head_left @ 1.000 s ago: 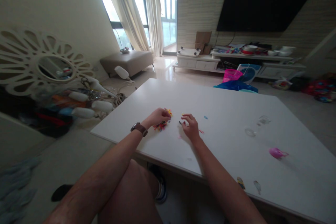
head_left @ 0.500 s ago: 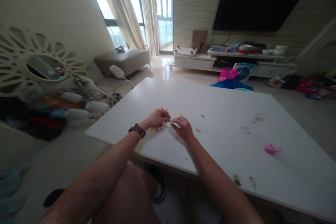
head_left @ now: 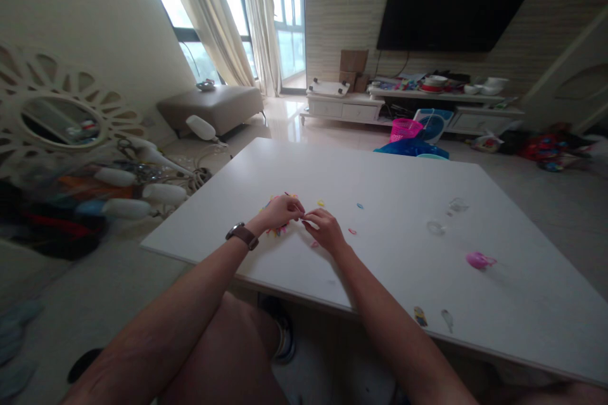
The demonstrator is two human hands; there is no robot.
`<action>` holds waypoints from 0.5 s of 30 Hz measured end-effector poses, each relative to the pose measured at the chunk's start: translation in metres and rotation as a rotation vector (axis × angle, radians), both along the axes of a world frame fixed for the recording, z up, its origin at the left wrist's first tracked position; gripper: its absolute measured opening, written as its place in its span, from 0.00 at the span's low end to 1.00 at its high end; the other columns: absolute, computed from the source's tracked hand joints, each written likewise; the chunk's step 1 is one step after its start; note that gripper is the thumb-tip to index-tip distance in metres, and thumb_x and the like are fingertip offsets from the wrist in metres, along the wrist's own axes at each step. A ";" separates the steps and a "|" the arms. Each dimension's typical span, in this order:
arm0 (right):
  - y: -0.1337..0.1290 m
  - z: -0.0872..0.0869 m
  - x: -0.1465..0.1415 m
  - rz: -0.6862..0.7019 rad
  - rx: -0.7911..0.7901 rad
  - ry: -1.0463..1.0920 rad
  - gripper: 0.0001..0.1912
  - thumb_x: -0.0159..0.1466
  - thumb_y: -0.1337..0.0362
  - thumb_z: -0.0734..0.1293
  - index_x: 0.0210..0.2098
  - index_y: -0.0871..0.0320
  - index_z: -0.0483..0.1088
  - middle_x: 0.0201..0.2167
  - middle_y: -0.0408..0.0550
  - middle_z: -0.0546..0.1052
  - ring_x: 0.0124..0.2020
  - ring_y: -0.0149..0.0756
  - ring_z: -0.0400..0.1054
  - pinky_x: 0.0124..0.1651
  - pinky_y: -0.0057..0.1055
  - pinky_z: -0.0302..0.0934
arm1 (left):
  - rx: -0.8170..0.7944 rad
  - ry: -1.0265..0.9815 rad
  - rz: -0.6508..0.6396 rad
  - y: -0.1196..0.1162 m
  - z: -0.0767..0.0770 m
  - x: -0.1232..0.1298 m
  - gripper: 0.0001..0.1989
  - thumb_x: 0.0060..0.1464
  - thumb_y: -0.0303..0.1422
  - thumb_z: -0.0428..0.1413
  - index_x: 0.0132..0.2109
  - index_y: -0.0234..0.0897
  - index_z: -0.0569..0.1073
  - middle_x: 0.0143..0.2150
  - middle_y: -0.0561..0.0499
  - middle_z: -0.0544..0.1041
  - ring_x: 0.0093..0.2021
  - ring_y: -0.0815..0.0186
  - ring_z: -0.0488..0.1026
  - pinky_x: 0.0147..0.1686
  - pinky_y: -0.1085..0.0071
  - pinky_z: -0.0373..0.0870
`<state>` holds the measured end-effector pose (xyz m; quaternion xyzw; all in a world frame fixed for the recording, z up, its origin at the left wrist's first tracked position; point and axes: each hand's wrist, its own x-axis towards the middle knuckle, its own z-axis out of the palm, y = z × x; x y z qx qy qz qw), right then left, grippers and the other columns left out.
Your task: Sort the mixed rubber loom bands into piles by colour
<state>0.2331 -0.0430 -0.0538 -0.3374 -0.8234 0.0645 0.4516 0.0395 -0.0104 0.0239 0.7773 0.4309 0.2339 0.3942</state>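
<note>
Over the white table [head_left: 389,183], my left hand [head_left: 285,207] and my right hand [head_left: 327,230] meet fingertip to fingertip. Both are closed in a pinch, and whatever lies between the fingers is too small to name. Partly hidden under my left hand is a pile of small colourful pieces [head_left: 278,232]. Around my right hand lie a yellow loop-like piece [head_left: 321,203], a blue piece [head_left: 360,205], a red piece [head_left: 352,231] and a pink piece [head_left: 314,244], each apart from the others.
Towards the right of the table lie a pink-purple item [head_left: 477,260], a clear round piece [head_left: 435,228] and another clear piece [head_left: 457,205]. A yellow figure piece [head_left: 420,316] and a grey drop-shaped piece [head_left: 447,320] rest near the front edge. A lamp [head_left: 164,193] stands left.
The whole view has shifted slightly, so things appear a little further left. My hands stay together over the same spot, with the fingertips pinched closer.
</note>
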 end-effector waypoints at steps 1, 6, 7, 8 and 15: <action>0.000 0.000 0.000 -0.003 -0.003 -0.002 0.08 0.65 0.70 0.67 0.40 0.52 0.75 0.39 0.47 0.78 0.41 0.37 0.71 0.46 0.33 0.65 | -0.003 -0.006 0.002 0.000 0.000 0.000 0.08 0.50 0.33 0.59 0.34 0.32 0.79 0.28 0.47 0.80 0.30 0.66 0.76 0.31 0.73 0.69; -0.001 0.005 0.000 -0.001 -0.035 -0.022 0.09 0.65 0.72 0.65 0.38 0.52 0.75 0.38 0.46 0.78 0.41 0.36 0.71 0.46 0.33 0.65 | -0.045 -0.050 0.004 0.001 -0.004 0.000 0.10 0.50 0.36 0.60 0.35 0.32 0.78 0.29 0.46 0.81 0.31 0.65 0.77 0.32 0.72 0.70; 0.000 0.007 0.004 -0.008 -0.041 -0.026 0.09 0.65 0.72 0.65 0.37 0.52 0.75 0.38 0.46 0.78 0.41 0.36 0.71 0.46 0.34 0.65 | -0.062 -0.060 0.013 0.001 -0.004 0.000 0.10 0.50 0.36 0.60 0.36 0.32 0.78 0.30 0.46 0.81 0.31 0.65 0.77 0.32 0.71 0.71; 0.003 0.009 0.010 -0.029 -0.047 -0.026 0.09 0.65 0.71 0.65 0.37 0.52 0.75 0.38 0.46 0.78 0.41 0.37 0.71 0.47 0.34 0.64 | -0.080 -0.071 0.024 0.002 -0.004 -0.001 0.11 0.50 0.37 0.61 0.37 0.32 0.78 0.31 0.46 0.81 0.30 0.65 0.77 0.32 0.71 0.71; 0.024 0.002 0.098 -0.586 -0.123 0.053 0.06 0.60 0.69 0.65 0.33 0.57 0.74 0.33 0.50 0.77 0.38 0.42 0.69 0.46 0.37 0.62 | -0.076 -0.085 0.091 0.005 -0.002 -0.017 0.14 0.48 0.40 0.61 0.36 0.32 0.78 0.30 0.47 0.79 0.30 0.66 0.74 0.32 0.71 0.69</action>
